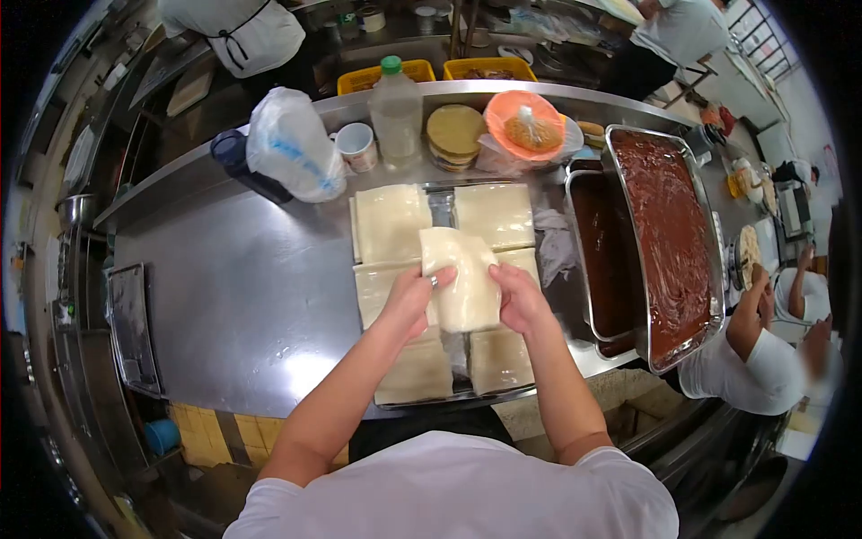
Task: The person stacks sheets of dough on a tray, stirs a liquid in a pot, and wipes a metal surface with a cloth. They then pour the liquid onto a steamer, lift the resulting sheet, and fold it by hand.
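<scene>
Between my two hands a square pale dough sheet [462,283] is lifted and bent, with a glossy surface. My left hand [411,298] grips its left edge, thumb on top and a ring on one finger. On the opposite edge, my right hand [518,296] pinches the sheet. Below lies a tray [460,355] bearing several stacks of similar sheets. One stack [392,220] is at the back left, another stack [494,216] at the back right. Nearer me are a front left stack [413,373] and a front right stack [501,361]. My hands partly hide the middle stacks.
Right of the tray, a deep pan of dark brown filling [664,234] overlaps a second brown-filled pan [606,251]. Along the back stand a plastic bag [292,148], a mug [357,148], a green-capped bottle [396,117] and an orange plate [503,112]. Other people work nearby.
</scene>
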The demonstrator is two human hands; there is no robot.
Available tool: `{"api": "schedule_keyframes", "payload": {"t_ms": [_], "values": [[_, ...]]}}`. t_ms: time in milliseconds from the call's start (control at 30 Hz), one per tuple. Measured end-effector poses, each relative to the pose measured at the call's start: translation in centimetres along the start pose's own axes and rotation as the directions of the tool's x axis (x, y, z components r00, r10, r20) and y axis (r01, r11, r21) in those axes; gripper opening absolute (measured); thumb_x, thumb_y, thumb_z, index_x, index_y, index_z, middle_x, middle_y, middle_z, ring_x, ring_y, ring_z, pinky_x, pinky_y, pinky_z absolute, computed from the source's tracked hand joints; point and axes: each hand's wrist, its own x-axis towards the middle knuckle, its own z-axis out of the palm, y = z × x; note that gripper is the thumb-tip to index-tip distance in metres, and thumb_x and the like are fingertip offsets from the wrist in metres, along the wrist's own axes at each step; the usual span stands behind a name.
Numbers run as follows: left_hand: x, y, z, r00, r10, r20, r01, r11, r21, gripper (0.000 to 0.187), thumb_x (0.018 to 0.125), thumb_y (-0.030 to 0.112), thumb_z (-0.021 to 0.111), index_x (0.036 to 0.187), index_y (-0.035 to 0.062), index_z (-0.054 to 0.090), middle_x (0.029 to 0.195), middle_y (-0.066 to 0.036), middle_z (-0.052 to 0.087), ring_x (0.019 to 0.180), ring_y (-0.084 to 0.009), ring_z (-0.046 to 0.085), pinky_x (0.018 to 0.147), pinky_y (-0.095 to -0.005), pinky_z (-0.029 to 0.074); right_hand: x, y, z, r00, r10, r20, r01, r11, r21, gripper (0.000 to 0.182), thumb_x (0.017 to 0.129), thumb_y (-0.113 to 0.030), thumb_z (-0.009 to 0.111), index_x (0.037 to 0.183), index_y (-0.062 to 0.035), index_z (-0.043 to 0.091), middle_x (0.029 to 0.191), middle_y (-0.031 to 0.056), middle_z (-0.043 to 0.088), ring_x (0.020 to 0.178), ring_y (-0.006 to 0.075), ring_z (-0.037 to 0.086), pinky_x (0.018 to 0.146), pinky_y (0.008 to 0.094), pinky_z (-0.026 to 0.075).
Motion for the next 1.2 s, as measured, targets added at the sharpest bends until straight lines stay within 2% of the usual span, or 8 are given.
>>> {"api": "schedule_keyframes", "payload": {"t_ms": [100,367,467,700,800,900,1000,1200], "values": [[4.9,-0.7,1.0,1.000,0.006,0.006,-0.006,0.999,0.034,0.034,0.094,0.006,0.071,0.124,-0.0060,0.063,0.117,-0.016,0.069,0.102,-0.0277,0.071,0.087,-0.0430,0.061,1.9,-2.9,-0.9,0.982,-0.142,-0.128,0.117,0.976,-0.186,0.028,0.095,-0.007,0.069,0.120,0.0053,0.065,0.108,0.0119,0.074,0.092,0.0195,0.073,0.084,0.0347,0.059],[14.0,1.5,5.2,0.996,0.079,0.029,-0.080,0.996,0.037,0.033,0.095,0.007,0.069,0.126,-0.0032,0.061,0.115,-0.015,0.069,0.100,-0.0286,0.071,0.085,-0.0486,0.062,8.0,-7.9,-3.4,0.834,-0.496,-0.241,0.352,0.815,-0.460,0.031,0.091,-0.009,0.072,0.115,0.0092,0.067,0.100,0.0131,0.074,0.082,0.0171,0.070,0.075,0.0318,0.056],[18.5,-1.7,3.4,0.997,0.065,-0.036,-0.059,0.988,0.145,0.030,0.094,0.006,0.070,0.122,-0.0025,0.064,0.113,-0.013,0.071,0.097,-0.0264,0.071,0.082,-0.0461,0.062,10.7,-6.8,-7.5,0.776,-0.541,-0.323,0.084,0.597,-0.798,0.034,0.087,-0.012,0.072,0.113,0.0092,0.068,0.100,0.0159,0.075,0.084,0.0198,0.071,0.077,0.0345,0.056],[18.2,-1.4,4.4,0.991,0.097,-0.093,-0.079,0.980,0.183,0.026,0.094,0.005,0.071,0.119,-0.0015,0.067,0.112,-0.012,0.072,0.093,-0.0229,0.071,0.080,-0.0416,0.061,11.4,-4.7,-8.4,0.635,-0.725,-0.267,0.223,0.503,-0.835,0.038,0.088,-0.013,0.067,0.120,0.0071,0.066,0.105,0.0239,0.074,0.095,0.0317,0.072,0.088,0.0402,0.053],[18.2,-1.7,4.4,0.984,0.153,-0.092,-0.135,0.975,0.177,0.025,0.094,0.005,0.071,0.118,-0.0016,0.067,0.112,-0.011,0.072,0.094,-0.0221,0.071,0.082,-0.0395,0.060,10.8,-5.5,-7.3,0.646,-0.713,-0.273,0.197,0.502,-0.842,0.041,0.088,-0.012,0.065,0.124,0.0077,0.064,0.108,0.0251,0.072,0.097,0.0346,0.071,0.090,0.0416,0.053],[18.0,-2.1,4.3,0.970,0.222,-0.101,-0.189,0.945,0.266,0.026,0.093,0.008,0.074,0.116,-0.0021,0.067,0.109,-0.011,0.074,0.095,-0.0204,0.070,0.082,-0.0361,0.058,10.8,-5.1,-8.1,0.600,-0.760,-0.248,0.037,0.337,-0.941,0.040,0.088,-0.012,0.064,0.123,0.0076,0.064,0.109,0.0251,0.069,0.097,0.0398,0.068,0.090,0.0460,0.052],[17.3,-1.9,4.4,0.909,0.389,-0.152,-0.230,0.770,0.594,0.030,0.090,0.013,0.077,0.114,-0.0031,0.067,0.105,-0.013,0.075,0.094,-0.0198,0.071,0.081,-0.0356,0.056,9.7,-4.1,-7.8,0.473,-0.877,-0.083,-0.012,0.088,-0.996,0.037,0.089,-0.015,0.065,0.119,0.0062,0.067,0.107,0.0249,0.067,0.098,0.0431,0.065,0.091,0.0494,0.051],[17.0,-2.1,2.6,0.867,0.460,-0.194,-0.126,0.577,0.807,0.037,0.085,0.022,0.081,0.109,-0.0028,0.067,0.095,-0.014,0.075,0.085,-0.0233,0.071,0.078,-0.0379,0.055,7.2,-3.4,-6.3,0.586,-0.783,-0.211,-0.095,0.191,-0.977,0.031,0.087,-0.022,0.068,0.108,0.0012,0.073,0.105,0.0237,0.068,0.099,0.0408,0.066,0.089,0.0484,0.051]]}}
